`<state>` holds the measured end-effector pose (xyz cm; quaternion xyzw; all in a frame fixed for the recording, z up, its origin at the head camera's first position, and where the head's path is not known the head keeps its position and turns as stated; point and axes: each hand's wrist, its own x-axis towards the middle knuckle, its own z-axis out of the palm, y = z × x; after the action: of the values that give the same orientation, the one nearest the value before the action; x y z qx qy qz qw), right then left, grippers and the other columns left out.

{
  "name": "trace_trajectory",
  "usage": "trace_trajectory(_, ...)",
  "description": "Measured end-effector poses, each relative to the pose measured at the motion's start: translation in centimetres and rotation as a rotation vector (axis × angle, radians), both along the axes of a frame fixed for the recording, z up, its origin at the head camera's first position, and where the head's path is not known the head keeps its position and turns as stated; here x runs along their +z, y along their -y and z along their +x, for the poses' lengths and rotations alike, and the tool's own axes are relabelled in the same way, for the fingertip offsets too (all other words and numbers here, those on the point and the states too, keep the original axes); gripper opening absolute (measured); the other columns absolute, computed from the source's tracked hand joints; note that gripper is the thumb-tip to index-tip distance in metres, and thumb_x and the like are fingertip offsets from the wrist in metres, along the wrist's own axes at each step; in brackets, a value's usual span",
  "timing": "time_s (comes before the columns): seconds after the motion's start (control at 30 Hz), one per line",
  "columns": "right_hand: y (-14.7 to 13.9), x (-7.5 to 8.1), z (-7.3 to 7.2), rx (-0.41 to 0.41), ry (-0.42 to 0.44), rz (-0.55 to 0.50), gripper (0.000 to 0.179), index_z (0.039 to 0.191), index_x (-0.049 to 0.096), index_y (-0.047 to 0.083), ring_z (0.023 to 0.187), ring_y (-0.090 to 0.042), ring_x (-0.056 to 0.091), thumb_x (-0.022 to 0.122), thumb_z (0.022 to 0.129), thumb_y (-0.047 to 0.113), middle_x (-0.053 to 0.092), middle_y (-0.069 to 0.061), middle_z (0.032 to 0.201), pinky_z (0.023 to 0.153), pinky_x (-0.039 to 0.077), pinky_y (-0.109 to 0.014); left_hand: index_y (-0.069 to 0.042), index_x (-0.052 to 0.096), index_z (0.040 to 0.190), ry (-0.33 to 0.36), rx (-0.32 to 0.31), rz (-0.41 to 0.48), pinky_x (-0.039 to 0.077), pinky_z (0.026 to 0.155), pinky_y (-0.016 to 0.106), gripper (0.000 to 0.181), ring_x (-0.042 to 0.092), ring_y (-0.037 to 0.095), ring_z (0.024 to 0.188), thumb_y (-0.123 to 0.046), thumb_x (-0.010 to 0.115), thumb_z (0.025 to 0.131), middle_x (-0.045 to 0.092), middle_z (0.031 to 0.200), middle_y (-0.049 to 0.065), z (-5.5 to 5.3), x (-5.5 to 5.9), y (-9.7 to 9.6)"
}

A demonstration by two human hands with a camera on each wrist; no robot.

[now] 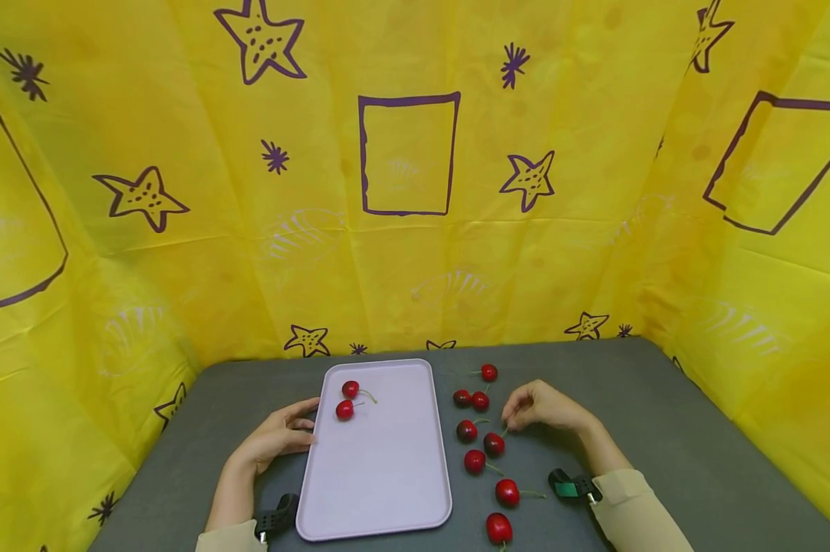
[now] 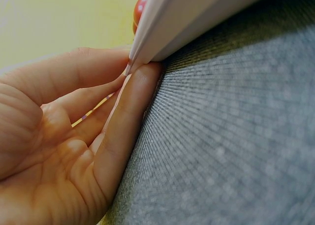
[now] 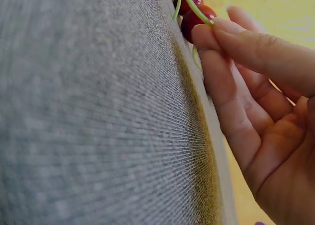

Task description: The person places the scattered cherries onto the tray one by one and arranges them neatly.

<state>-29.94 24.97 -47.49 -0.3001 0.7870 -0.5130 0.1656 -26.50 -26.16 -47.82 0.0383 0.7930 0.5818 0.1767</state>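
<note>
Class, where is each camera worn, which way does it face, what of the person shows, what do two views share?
Head: worn on the head, facing forward and down at tray, cherries and yellow cloth; left grip, right grip and both forearms show.
Left wrist: worn there, facing the tray's edge; only the left grip shows.
Right wrist: worn there, facing a cherry stem; only the right grip shows.
Head and left wrist share the tray and left grip.

Ten cherries are pictured at one bench: two on the single tray, eight off to its side. Also in view are two hands, two pale sleeves and two dark wristbands, one to each arm.
</note>
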Motion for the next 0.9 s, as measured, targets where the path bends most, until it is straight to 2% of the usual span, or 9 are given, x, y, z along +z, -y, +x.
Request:
trace_trajectory(0.13,0.0,0.4,0.0,-0.034,-0.010,0.002,0.017,0.094,0.072,-0.009,0.069,-0.003,0.065,0.074,0.083,0.003,0.071,-0.024,0.084,0.067,0.057,-0.022,0.002,0.030,0.152,0.000,0.002,-0.002,0.060,0.084,0.029,0.081,0.058,0.017,0.095,-0.007,0.072,0.083,0.056,0.114,0.017,0.0,0.0,0.0)
trace_trajectory(0.3,0.0,0.7,-0.2,-0.077,-0.023,0.001,0.017,0.094,0.072,-0.007,0.069,-0.002,0.064,0.075,0.083,0.005,0.074,-0.011,0.083,0.067,0.056,-0.022,0.003,0.030,0.152,-0.002,0.006,-0.008,0.060,0.084,0.030,0.081,0.059,0.017,0.095,-0.007,0.072,0.083,0.056,0.114,0.018,0.0,0.0,0.0)
trace_trajectory(0.67,1.1,2.0,0.0,-0.209,-0.047,0.022,0.017,0.095,0.074,0.000,0.075,-0.007,0.062,0.076,0.083,0.012,0.074,-0.010,0.089,0.070,0.055,-0.024,0.002,0.030,0.152,0.000,0.011,-0.012,0.060,0.084,0.030,0.081,0.058,0.017,0.095,-0.007,0.072,0.083,0.056,0.115,0.018,0.1,0.0,0.0)
trace_trajectory(0.9,2.1,3.1,0.0,-0.240,-0.119,0.009,0.021,0.096,0.073,-0.004,0.077,-0.005,0.067,0.076,0.084,0.013,0.075,-0.009,0.090,0.073,0.057,-0.022,0.002,0.031,0.152,-0.005,0.004,-0.010,0.060,0.085,0.031,0.081,0.059,0.017,0.095,-0.007,0.072,0.083,0.056,0.115,0.018,0.0,-0.1,0.1)
